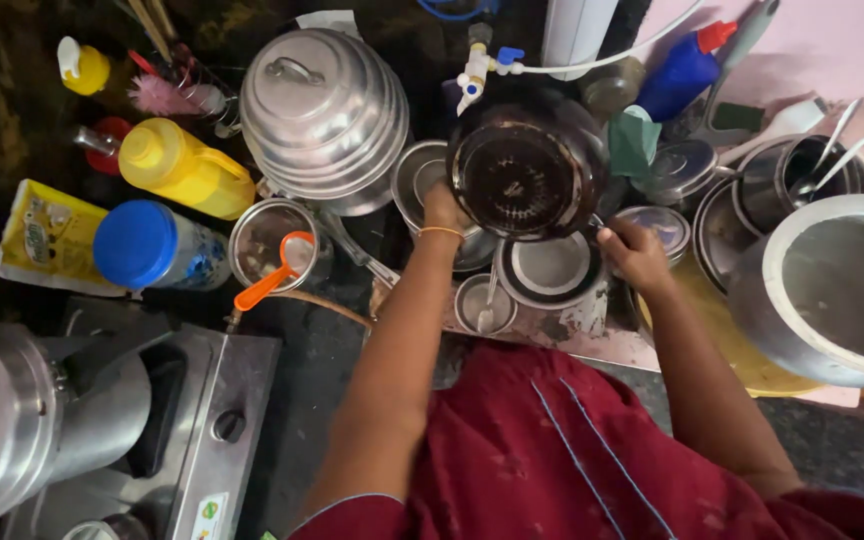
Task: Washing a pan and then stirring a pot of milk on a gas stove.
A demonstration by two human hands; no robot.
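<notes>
Both hands are gripping a round, blackened pan (526, 168), tilted so its sooty underside is facing the camera. The left hand (441, 208) is clasping the pan's left edge, fingers hidden behind the rim; the right hand (631, 250) is closing on its lower right edge. The pan is sitting between the two hands, just under a white tap (475, 72). Directly below the hands, steel plates (550, 270) and a small cup (483, 303) are lying in the sink. Beyond the left hand — up and to its left — a domed steel lid (322, 110) is resting, with a yellow jug (184, 167) and a blue-capped jar (152, 245) farther left. To the right of the right hand, a large grey pot (832, 290) is standing — near the forearm.
</notes>
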